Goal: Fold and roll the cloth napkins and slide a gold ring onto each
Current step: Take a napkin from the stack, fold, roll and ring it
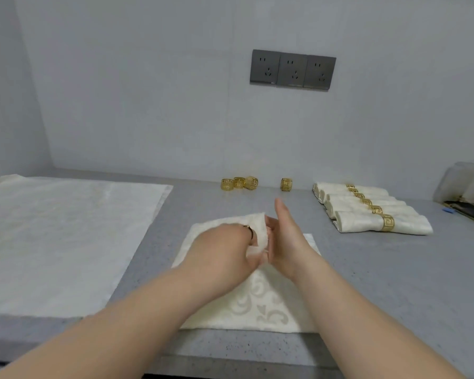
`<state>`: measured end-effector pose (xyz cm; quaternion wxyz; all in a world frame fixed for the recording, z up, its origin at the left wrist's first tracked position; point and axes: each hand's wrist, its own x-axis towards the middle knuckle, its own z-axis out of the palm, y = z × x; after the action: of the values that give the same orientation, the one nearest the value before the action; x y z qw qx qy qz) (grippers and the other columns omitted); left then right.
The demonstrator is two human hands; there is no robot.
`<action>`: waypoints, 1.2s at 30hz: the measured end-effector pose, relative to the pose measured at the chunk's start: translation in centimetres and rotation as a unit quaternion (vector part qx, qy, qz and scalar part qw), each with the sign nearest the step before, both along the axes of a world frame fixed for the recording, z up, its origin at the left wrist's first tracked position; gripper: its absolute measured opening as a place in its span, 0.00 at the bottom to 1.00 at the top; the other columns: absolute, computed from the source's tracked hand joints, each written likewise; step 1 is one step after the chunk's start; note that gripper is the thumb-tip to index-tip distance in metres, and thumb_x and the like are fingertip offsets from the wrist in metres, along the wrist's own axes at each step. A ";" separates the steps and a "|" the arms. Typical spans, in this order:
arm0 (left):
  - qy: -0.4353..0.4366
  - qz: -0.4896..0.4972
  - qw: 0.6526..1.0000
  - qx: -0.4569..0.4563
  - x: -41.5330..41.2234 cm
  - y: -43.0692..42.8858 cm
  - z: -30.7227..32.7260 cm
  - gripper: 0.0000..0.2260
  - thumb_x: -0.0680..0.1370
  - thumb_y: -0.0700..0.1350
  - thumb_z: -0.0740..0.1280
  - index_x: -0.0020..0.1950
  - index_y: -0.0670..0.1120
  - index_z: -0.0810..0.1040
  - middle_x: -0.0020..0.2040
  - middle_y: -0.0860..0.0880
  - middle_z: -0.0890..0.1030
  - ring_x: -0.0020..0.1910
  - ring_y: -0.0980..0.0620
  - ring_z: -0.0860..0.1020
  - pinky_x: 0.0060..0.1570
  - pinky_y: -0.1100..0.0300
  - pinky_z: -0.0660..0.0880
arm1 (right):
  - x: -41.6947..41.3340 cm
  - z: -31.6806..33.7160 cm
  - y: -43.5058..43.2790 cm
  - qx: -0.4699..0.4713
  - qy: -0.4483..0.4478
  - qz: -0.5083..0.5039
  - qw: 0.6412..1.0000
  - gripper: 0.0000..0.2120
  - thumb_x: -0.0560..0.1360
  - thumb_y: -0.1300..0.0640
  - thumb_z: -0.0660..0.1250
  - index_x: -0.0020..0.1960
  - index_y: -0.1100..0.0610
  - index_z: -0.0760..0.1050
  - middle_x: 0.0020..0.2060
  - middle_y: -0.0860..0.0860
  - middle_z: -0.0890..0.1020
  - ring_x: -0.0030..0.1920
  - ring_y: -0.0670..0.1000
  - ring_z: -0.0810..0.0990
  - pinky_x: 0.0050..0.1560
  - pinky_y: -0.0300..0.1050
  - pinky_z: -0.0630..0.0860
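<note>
In the head view, the napkin (257, 305) lies in the lower middle of the frame on the counter (394, 269), its near part flat and its far edge lifted. The left hand (225, 247) pinches that raised flap between thumb and curled fingers, while the right hand (288, 236) stands on edge just beside it, fingers (282, 212) straight and pressed together, acting as a guide. The pinch covers only a small bit of cloth, so the flap may slip free and the fold fall open. If the right hand sits off the intended crease, the fold may come out skewed and the later roll would likely turn uneven, too fat or tapered for a ring. Dragging the flap could also shift the whole napkin on the smooth counter. Four loose rings (238, 183) stand at upper middle, near the wall; a careless reach could send one rolling. Finished rolls (367, 212) lie at right and a flat stack (60, 236) at left, both well apart from the hands.
</note>
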<state>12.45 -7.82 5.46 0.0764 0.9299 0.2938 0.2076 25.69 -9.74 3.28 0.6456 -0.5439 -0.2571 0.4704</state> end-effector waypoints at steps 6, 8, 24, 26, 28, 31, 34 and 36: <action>0.004 -0.094 0.994 -0.050 0.2 -1.1 -3.5 0.22 0.74 0.61 0.62 0.66 0.56 0.68 0.65 0.61 0.71 0.62 0.59 0.71 0.59 0.66 0.66 | 1.2 -1.2 -1.0 -0.113 -0.221 -0.039 0.968 0.14 0.76 0.63 0.60 0.61 0.59 0.71 0.45 0.54 0.80 0.39 0.52 0.78 0.35 0.41 0.73; -0.015 -0.111 0.991 -0.068 -0.5 -0.4 -3.9 0.30 0.71 0.67 0.59 0.70 0.58 0.62 0.69 0.63 0.66 0.66 0.61 0.66 0.62 0.70 0.62 | 2.1 -1.0 -1.4 -0.096 -0.232 -0.059 0.966 0.22 0.75 0.64 0.60 0.69 0.57 0.64 0.55 0.55 0.78 0.42 0.53 0.78 0.39 0.44 0.75; 0.074 -0.096 0.984 -0.128 -1.8 2.8 -7.9 0.60 0.46 0.79 0.24 0.73 0.58 0.55 0.75 0.60 0.53 0.63 0.71 0.46 0.58 0.80 0.34 | 8.4 -3.0 -5.7 -0.121 -0.132 -0.067 0.982 0.21 0.79 0.65 0.57 0.70 0.55 0.63 0.44 0.52 0.78 0.41 0.53 0.78 0.44 0.47 0.76; 0.074 -0.106 0.984 -0.119 -1.2 2.6 -7.7 0.60 0.47 0.78 0.24 0.74 0.58 0.55 0.75 0.60 0.53 0.64 0.71 0.46 0.52 0.84 0.30 | 8.8 -2.9 -5.6 -0.127 -0.107 -0.079 0.983 0.20 0.79 0.64 0.56 0.71 0.57 0.62 0.45 0.53 0.78 0.41 0.53 0.78 0.41 0.46 0.76; 0.086 -0.119 0.983 -0.110 -0.6 2.3 -7.7 0.60 0.47 0.78 0.23 0.74 0.58 0.53 0.75 0.60 0.52 0.65 0.71 0.45 0.55 0.81 0.29 | 9.2 -2.9 -5.7 -0.134 -0.093 -0.106 0.981 0.22 0.79 0.64 0.56 0.72 0.56 0.59 0.52 0.56 0.77 0.40 0.52 0.77 0.39 0.46 0.76; 0.117 -0.129 0.980 -0.096 0.3 2.0 -8.1 0.60 0.47 0.77 0.21 0.75 0.56 0.52 0.76 0.58 0.51 0.68 0.69 0.44 0.64 0.71 0.34 | 9.5 -2.9 -5.6 -0.147 -0.094 -0.126 0.977 0.24 0.79 0.64 0.56 0.74 0.57 0.56 0.65 0.60 0.71 0.39 0.52 0.75 0.33 0.43 0.77; 0.148 -0.130 0.977 -0.077 0.6 2.3 -8.7 0.61 0.47 0.76 0.21 0.75 0.56 0.50 0.76 0.58 0.50 0.72 0.65 0.44 0.65 0.68 0.34 | 9.4 -2.9 -5.6 -0.164 -0.114 -0.121 0.972 0.24 0.79 0.64 0.57 0.74 0.58 0.56 0.65 0.61 0.71 0.38 0.52 0.75 0.34 0.44 0.76; 0.160 -0.123 0.977 -0.067 0.5 2.5 -8.9 0.61 0.46 0.75 0.20 0.75 0.56 0.50 0.76 0.58 0.48 0.73 0.63 0.44 0.65 0.68 0.33 | 9.3 -2.7 -5.8 -0.172 -0.127 -0.119 0.970 0.25 0.79 0.64 0.57 0.74 0.58 0.56 0.64 0.60 0.72 0.37 0.51 0.75 0.28 0.39 0.76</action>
<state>12.97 -5.28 -3.47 0.1155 0.9730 0.1984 0.0251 35.01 -15.49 0.60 0.5554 -0.7290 -0.1856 0.3545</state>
